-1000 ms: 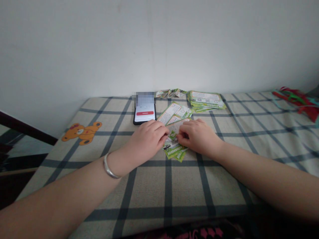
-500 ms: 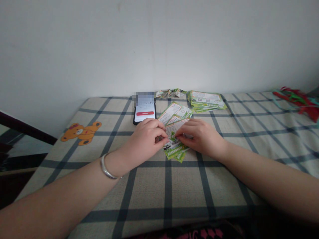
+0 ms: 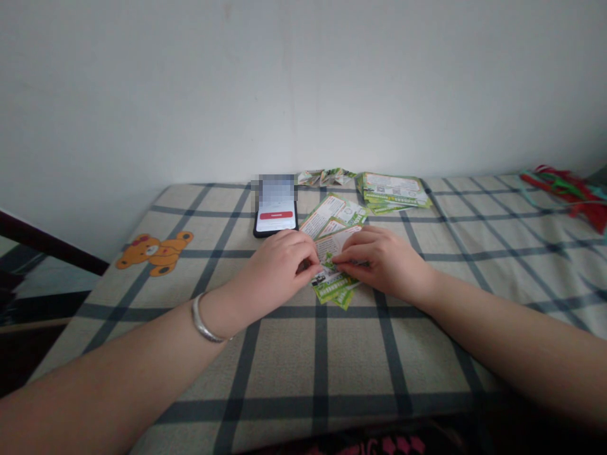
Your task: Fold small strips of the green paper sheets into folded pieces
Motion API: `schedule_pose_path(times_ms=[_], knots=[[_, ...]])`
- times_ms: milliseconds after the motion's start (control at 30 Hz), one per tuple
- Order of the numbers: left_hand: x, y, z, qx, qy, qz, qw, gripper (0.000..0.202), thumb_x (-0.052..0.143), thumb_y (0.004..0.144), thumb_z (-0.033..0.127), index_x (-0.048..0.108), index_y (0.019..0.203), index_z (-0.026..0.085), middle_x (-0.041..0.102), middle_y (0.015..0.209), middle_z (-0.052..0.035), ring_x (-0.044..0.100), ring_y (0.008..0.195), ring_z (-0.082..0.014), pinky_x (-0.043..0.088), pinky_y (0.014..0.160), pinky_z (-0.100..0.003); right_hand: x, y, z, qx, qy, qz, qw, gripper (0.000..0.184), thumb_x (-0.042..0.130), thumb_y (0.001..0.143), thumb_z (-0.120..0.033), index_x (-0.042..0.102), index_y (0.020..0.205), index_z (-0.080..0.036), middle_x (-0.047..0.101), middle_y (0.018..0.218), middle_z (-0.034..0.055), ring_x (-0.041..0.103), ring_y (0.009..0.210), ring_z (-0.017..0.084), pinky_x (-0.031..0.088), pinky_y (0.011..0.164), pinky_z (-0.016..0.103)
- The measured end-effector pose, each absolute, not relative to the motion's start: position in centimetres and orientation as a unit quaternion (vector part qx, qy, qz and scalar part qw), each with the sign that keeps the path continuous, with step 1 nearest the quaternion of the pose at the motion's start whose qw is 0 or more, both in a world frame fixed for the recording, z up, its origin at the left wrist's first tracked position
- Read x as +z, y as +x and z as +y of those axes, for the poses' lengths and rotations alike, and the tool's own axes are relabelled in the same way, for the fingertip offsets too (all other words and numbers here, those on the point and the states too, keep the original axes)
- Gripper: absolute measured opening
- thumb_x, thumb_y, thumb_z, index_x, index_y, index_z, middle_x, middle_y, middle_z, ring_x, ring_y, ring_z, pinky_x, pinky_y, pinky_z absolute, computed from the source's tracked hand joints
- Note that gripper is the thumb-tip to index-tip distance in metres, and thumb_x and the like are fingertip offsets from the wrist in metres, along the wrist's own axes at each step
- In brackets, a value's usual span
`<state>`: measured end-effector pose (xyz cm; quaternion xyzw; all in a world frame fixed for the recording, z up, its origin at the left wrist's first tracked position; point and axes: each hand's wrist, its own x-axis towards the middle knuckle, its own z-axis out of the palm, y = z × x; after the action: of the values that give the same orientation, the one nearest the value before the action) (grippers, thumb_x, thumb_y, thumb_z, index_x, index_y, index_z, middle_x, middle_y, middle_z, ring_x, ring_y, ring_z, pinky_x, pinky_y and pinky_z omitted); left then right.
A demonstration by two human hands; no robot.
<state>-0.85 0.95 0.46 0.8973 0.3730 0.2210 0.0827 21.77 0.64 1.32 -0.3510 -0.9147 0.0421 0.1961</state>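
Note:
Several green-and-white printed leaflets (image 3: 332,212) lie overlapping on the checked cloth, between and beyond my hands. My right hand (image 3: 384,262) is closed over them from the right, thumb and forefinger pinching a small green folded paper (image 3: 329,260). From the left comes my left hand (image 3: 287,259), its fingers curled and thumb against the forefinger at the leaflets' left edge. What those left fingertips hold, if anything, is too small to make out. A silver bangle (image 3: 203,322) circles the left wrist.
A phone (image 3: 276,222) with a lit screen stands beyond my left hand. Small folded papers (image 3: 327,176) and a leaflet stack (image 3: 396,191) lie by the wall. Red and green cords (image 3: 569,193) are at far right, a bear picture (image 3: 154,251) at left.
My left hand's fingers have drawn slightly down and closer together, uncovering the phone's lower edge. The right hand has barely shifted, still pinching the small folded paper.

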Motion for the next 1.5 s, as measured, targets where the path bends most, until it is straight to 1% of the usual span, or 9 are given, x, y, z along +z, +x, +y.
schedule_pose_path(times_ms=[167,267,467,667,1000,1100,1267,1400,1500], knots=[[0.4,-0.8,1.0,0.223,0.899,0.371,0.07,0.012,0.065,0.084,0.021,0.062,0.095,0.017,0.066,0.096,-0.003,0.058,0.096,-0.02,0.046,0.087,-0.037,1.3,21.7,0.7,0.038,-0.351,-0.915,0.195,0.017,0.06,0.09,-0.029,0.075,0.092,-0.022,0.069,0.089,0.0046,0.058,0.085,0.018,0.042,0.078,0.031],[0.3,-0.9,1.2,0.216,0.916,0.331,0.069,0.005,0.061,0.087,0.02,0.064,0.09,0.018,0.068,0.097,-0.0024,0.058,0.098,-0.0193,0.046,0.09,-0.037,1.3,21.6,0.7,0.035,-0.353,-0.915,0.192,0.017,0.06,0.089,-0.029,0.075,0.092,-0.022,0.069,0.088,0.0042,0.057,0.084,0.018,0.042,0.077,0.031],[0.5,-0.9,0.9,0.205,0.93,0.303,0.025,0.012,0.057,0.091,0.021,0.069,0.09,0.017,0.069,0.102,-0.004,0.059,0.099,-0.0195,0.048,0.089,-0.036,1.2,21.5,0.5,0.014,-0.354,-0.918,0.179,0.019,0.057,0.091,-0.029,0.074,0.09,-0.022,0.068,0.088,0.0033,0.058,0.084,0.018,0.041,0.079,0.032],[0.9,-0.8,0.5,0.18,0.938,0.295,-0.027,0.015,0.055,0.093,0.021,0.069,0.091,0.016,0.068,0.099,-0.0053,0.059,0.096,-0.0202,0.051,0.085,-0.036,1.3,21.2,0.0,-0.026,-0.369,-0.913,0.171,0.02,0.056,0.091,-0.029,0.074,0.087,-0.022,0.068,0.086,0.0035,0.056,0.082,0.019,0.04,0.071,0.031],[0.6,-0.9,0.5,0.179,0.948,0.258,-0.057,0.015,0.053,0.092,0.017,0.068,0.094,0.016,0.067,0.097,-0.0051,0.058,0.095,-0.0201,0.052,0.086,-0.036,1.0,21.5,0.2,-0.026,-0.347,-0.918,0.191,0.019,0.057,0.091,-0.029,0.073,0.086,-0.022,0.067,0.086,0.0037,0.054,0.081,0.018,0.04,0.073,0.031],[0.8,-1.0,0.3,0.171,0.95,0.254,-0.065,0.014,0.056,0.091,0.017,0.069,0.093,0.017,0.066,0.098,-0.0052,0.058,0.094,-0.0212,0.053,0.085,-0.037,1.1,21.5,0.2,-0.045,-0.336,-0.924,0.174,0.019,0.055,0.092,-0.028,0.072,0.086,-0.021,0.066,0.086,0.0041,0.054,0.083,0.018,0.039,0.074,0.031],[1.5,-0.9,-0.1,0.135,0.952,0.269,-0.056,0.011,0.056,0.089,0.016,0.068,0.089,0.017,0.065,0.095,-0.0052,0.058,0.093,-0.0221,0.053,0.084,-0.039,2.0,21.4,-0.4,-0.131,-0.31,-0.934,0.117,0.02,0.051,0.094,-0.023,0.069,0.086,-0.019,0.067,0.085,0.0035,0.053,0.083,0.02,0.037,0.069,0.033],[1.8,-0.7,-0.2,0.117,0.953,0.274,-0.05,0.011,0.055,0.089,0.017,0.065,0.084,0.017,0.063,0.093,-0.005,0.057,0.092,-0.0223,0.052,0.083,-0.04,2.4,21.7,-0.8,-0.159,-0.265,-0.946,0.096,0.018,0.05,0.095,-0.02,0.068,0.095,-0.018,0.069,0.095,0.0029,0.055,0.092,0.02,0.037,0.071,0.033],[1.8,-0.7,-0.1,0.117,0.954,0.268,-0.061,0.01,0.056,0.088,0.017,0.064,0.083,0.017,0.062,0.094,-0.0053,0.056,0.092,-0.0222,0.052,0.082,-0.038,2.4,21.7,-0.9,-0.161,-0.252,-0.95,0.089,0.017,0.051,0.095,-0.021,0.067,0.096,-0.018,0.069,0.096,0.0024,0.056,0.091,0.02,0.038,0.07,0.034]])
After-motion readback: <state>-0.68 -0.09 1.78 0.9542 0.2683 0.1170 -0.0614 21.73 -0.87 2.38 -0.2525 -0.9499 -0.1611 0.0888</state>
